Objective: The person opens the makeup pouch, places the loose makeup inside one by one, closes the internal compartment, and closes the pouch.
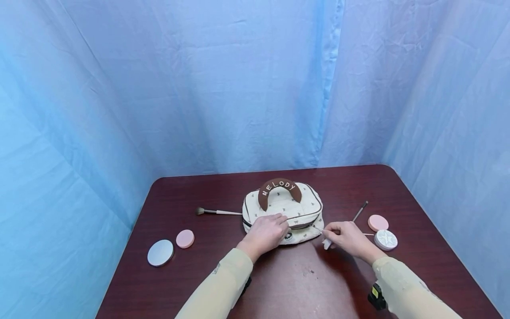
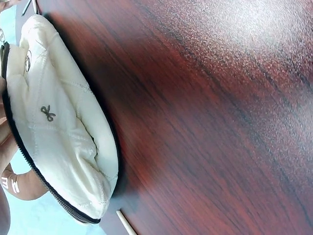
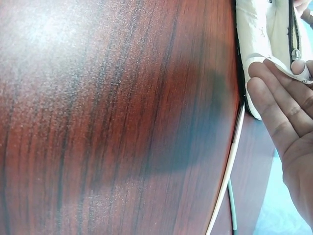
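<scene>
Bag stands on the table, its zip seemingly the step in hand. I have the left hand curled over the bag's front edge; at its right end, the right hand pinches a white strip beside the slider. Next calls for taut fabric, I judge. Bag contents are hidden; closed-looking round cases flank it.

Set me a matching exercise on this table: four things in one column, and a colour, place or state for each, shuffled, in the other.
Column one
1. Arched handle
2. Right hand
3. Star-patterned round case
4. Fluffy-headed brush

Column two
A. Pinching a white strip
B. Lying to the left of the bag
C. Brown, lettered MELODY
D. White, on the right side of the table

Right pairs: 1-C, 2-A, 3-D, 4-B.
</scene>
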Demonstrator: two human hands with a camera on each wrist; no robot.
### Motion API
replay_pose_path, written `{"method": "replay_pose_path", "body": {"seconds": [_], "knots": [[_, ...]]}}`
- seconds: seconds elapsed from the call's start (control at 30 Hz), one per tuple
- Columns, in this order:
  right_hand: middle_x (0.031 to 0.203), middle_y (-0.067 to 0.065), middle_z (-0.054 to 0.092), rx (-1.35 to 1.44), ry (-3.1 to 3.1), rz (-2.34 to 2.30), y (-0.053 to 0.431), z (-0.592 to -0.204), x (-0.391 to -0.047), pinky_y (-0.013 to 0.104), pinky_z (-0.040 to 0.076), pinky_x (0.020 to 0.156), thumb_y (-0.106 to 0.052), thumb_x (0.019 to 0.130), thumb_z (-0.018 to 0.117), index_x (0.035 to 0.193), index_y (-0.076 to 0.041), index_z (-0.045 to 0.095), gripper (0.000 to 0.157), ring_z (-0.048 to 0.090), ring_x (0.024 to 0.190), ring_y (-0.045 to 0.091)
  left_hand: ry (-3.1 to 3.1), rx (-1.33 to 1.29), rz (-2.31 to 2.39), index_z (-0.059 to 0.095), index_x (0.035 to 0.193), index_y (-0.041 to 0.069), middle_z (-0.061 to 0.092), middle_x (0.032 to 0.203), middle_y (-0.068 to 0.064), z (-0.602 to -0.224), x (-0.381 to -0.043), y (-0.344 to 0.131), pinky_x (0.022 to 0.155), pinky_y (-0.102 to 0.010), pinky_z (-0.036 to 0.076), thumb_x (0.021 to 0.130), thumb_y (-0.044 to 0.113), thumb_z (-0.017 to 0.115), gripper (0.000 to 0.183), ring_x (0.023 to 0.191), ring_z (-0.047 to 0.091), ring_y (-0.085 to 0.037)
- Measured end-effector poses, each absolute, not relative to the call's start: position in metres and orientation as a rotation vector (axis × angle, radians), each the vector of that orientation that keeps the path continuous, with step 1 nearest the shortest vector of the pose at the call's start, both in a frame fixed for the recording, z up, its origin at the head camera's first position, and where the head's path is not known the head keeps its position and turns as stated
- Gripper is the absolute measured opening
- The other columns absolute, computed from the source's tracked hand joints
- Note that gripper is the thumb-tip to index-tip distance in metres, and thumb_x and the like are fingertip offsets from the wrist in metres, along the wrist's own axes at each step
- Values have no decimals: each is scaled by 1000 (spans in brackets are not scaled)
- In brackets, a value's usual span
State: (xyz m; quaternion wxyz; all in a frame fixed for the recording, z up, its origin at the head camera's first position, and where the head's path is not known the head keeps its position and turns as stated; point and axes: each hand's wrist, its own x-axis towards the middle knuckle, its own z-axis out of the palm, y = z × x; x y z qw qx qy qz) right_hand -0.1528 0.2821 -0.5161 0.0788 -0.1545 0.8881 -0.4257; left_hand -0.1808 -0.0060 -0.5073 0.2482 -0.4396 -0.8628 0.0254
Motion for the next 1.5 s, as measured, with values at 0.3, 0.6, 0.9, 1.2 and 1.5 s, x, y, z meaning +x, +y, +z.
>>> {"method": "replay_pose_path", "body": {"seconds": [0.3, 0.6, 0.9, 1.2, 1.5], "knots": [[76, -1, 73, -531, 2618, -1315, 281, -516, -152, 27, 59, 60, -12, 101, 64, 89, -2, 73, 18, 68, 67, 7, -2445, -1081, 52, 70, 112, 16, 72, 118, 4, -508, -179, 2, 93, -29, 56, 97, 34, 70, 24, 111, 69, -16], [75, -4, 72, -573, 2587, -1317, 280, -518, -152, 27, 59, 60, -12, 100, 65, 89, -1, 73, 17, 67, 67, 5, -2564, -1009, 96, 68, 117, 14, 73, 117, 1, -512, -177, 10, 99, -28, 52, 97, 23, 67, 22, 114, 67, -17], [76, -4, 72, -572, 2625, -1256, 283, -517, -151, 27, 60, 62, -14, 101, 64, 91, -6, 74, 16, 69, 68, 7, -2506, -1036, 145, 65, 87, 18, 69, 81, 9, -511, -176, 8, 76, -25, 55, 90, 14, 68, 6, 84, 66, -11], [73, -7, 71, -514, 2726, -1186, 285, -519, -153, 26, 56, 59, -11, 100, 64, 87, -12, 75, 16, 67, 63, 9, -2463, -1094, 134, 64, 76, 19, 66, 69, 10, -512, -178, 5, 61, -27, 54, 85, 11, 71, 14, 74, 66, -10], [70, -7, 68, -369, 2829, -1080, 290, -518, -158, 24, 51, 57, -15, 99, 67, 87, -11, 76, 15, 65, 62, 10, -2450, -1130, 118, 64, 82, 18, 65, 71, 8, -512, -178, -3, 52, -28, 51, 87, 12, 70, 10, 68, 65, -9]]}}
